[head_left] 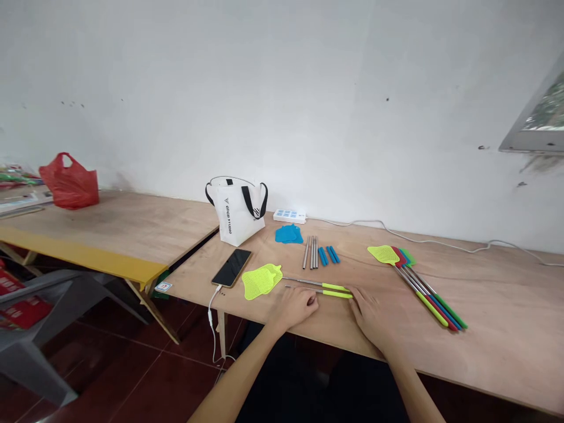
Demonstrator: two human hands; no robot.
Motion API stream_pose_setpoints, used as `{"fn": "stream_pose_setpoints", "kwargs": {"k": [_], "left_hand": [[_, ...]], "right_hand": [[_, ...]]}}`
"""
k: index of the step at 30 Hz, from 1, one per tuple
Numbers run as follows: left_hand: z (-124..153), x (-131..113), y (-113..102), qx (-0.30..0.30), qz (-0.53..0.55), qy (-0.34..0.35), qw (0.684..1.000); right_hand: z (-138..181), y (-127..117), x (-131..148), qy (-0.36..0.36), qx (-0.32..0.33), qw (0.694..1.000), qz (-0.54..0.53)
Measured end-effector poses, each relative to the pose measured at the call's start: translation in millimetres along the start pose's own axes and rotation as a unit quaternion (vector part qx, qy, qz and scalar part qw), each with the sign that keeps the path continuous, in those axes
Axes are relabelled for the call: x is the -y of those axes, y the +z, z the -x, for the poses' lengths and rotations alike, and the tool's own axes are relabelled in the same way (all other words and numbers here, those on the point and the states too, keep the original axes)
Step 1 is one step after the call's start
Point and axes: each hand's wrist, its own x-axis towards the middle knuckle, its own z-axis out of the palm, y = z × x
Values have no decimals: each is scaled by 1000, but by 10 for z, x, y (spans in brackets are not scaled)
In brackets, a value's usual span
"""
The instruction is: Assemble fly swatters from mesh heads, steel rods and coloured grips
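Two thin metal rods with yellow-green handles lie side by side on the table: a far one (335,286) and a near one (337,294). The far rod's tip reaches close to the yellow mesh fly swatter heads (263,281), which overlap on the left; whether they join, I cannot tell. My left hand (299,305) rests on the wood just below the near rod, its fingers curled in with nothing visible in them. With fingers stretched out flat, my right hand (370,311) touches the handle ends.
Behind lie blue swatter heads (288,234), metal tubes (314,252) and blue handles (328,255). Assembled fly swatters (427,288) are stacked at right. A phone (231,268) on a cable, a white bag (238,214) and a power strip (289,215) stand left and back.
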Motion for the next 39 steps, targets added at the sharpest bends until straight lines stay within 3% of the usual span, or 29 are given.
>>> {"fn": "stream_pose_setpoints", "kwargs": {"k": [14, 21, 32, 39], "left_hand": [[44, -116, 65, -21, -55, 6, 998], [110, -290, 97, -2, -49, 73, 996], [90, -246, 133, -21, -12, 72, 997], [-7, -48, 15, 12, 102, 84, 991]], "right_hand": [[-13, -46, 73, 16, -11, 999, -27], [-22, -81, 118, 25, -30, 999, -2], [-18, -45, 83, 6, -29, 1000, 5], [-15, -55, 79, 12, -27, 999, 15]]}}
